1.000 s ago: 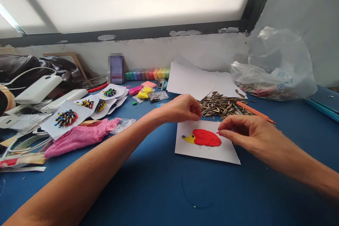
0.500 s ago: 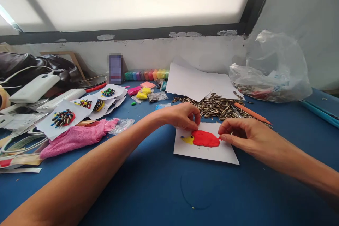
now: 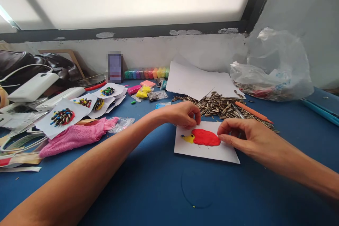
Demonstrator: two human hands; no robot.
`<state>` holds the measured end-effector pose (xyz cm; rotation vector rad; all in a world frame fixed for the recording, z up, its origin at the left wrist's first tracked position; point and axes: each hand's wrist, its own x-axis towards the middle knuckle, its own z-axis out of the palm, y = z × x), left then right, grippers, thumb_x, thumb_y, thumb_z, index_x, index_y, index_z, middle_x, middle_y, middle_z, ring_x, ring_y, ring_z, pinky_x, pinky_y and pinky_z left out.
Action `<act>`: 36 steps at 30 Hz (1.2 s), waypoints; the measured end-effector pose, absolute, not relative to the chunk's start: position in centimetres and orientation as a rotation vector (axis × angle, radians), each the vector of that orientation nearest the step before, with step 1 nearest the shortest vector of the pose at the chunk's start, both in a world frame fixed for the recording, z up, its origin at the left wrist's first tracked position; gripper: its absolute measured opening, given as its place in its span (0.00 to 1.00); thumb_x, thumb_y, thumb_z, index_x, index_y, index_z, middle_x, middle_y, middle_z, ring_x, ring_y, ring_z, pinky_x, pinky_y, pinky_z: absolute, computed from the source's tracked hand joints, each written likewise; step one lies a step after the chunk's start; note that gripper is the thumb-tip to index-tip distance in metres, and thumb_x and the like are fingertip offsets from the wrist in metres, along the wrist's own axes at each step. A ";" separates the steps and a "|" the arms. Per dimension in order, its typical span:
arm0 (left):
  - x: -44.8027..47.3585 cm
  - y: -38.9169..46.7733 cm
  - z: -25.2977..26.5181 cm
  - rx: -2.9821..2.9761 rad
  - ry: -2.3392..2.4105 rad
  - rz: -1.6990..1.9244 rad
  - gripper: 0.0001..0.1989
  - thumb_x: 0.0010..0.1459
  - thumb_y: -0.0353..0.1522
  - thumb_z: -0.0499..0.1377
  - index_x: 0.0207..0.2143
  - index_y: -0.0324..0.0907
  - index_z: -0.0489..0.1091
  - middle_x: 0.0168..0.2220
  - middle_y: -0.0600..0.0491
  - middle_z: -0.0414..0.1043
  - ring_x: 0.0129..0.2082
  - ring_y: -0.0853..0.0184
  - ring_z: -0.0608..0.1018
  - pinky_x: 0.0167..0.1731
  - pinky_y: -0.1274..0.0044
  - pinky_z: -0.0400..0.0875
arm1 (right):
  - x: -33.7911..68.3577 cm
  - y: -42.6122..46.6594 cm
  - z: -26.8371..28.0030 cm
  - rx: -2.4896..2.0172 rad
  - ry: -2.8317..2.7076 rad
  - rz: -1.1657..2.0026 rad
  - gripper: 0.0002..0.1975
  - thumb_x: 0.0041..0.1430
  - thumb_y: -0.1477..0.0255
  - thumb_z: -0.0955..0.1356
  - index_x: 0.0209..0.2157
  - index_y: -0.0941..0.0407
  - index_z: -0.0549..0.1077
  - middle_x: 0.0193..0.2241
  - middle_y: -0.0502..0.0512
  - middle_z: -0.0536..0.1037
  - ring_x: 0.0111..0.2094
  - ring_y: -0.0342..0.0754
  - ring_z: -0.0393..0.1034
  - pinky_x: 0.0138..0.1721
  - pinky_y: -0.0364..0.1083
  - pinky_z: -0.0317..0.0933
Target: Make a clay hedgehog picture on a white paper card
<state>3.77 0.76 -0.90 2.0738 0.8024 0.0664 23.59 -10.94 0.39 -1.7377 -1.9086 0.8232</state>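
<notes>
A small white paper card [image 3: 225, 155] lies on the blue table, carrying a flat hedgehog shape with a red clay body [image 3: 206, 137] and a yellow clay head [image 3: 188, 139]. Thin drawn legs show beneath the body. Curled fingers of my left hand [image 3: 186, 114] hold the card at its upper edge. My right hand [image 3: 235, 134] comes from the right, thumb and forefinger pinched together on the red clay at the body's right end. Behind the card spreads a pile of striped sunflower seeds [image 3: 209, 106].
An orange pen-like tool [image 3: 251, 111] lies on the seeds. White sheets [image 3: 190, 81] and a clear plastic bag [image 3: 275, 77] stand behind. At left are finished seed-covered cards [image 3: 50, 129], a pink cloth [image 3: 76, 139] and white chargers [image 3: 34, 86]. Coloured clay blocks [image 3: 147, 74] line the wall.
The right fingertips have moved slightly left, against the end of the red body; the small red bit seen between them is now hardly visible. My left hand stays nearly in place.
</notes>
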 end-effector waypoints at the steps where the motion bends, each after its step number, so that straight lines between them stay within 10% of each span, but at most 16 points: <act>1: 3.8 0.7 -0.9 2.083 0.806 0.063 0.11 0.45 0.24 0.56 0.32 0.40 0.74 0.21 0.55 0.70 0.19 0.72 0.68 0.18 0.80 0.56 | 23.5 -10.9 0.3 -1.749 -1.906 0.810 0.12 0.52 0.58 0.68 0.26 0.50 0.79 0.19 0.50 0.70 0.21 0.44 0.56 0.21 0.45 0.48; 30: 3.7 0.9 -0.6 2.200 0.781 -0.046 0.13 0.46 0.25 0.56 0.36 0.39 0.72 0.24 0.57 0.71 0.23 0.73 0.70 0.22 0.81 0.59 | 23.5 -12.2 0.2 -1.748 -2.079 0.480 0.11 0.60 0.64 0.65 0.31 0.51 0.78 0.19 0.47 0.71 0.19 0.42 0.62 0.20 0.43 0.54; 36: 3.7 0.9 -0.6 2.193 0.769 -0.045 0.12 0.47 0.25 0.55 0.36 0.39 0.72 0.24 0.57 0.70 0.23 0.73 0.70 0.22 0.80 0.59 | 24.1 -13.6 -1.7 -1.484 -2.170 0.141 0.15 0.64 0.75 0.61 0.43 0.51 0.78 0.37 0.53 0.77 0.35 0.46 0.74 0.34 0.44 0.67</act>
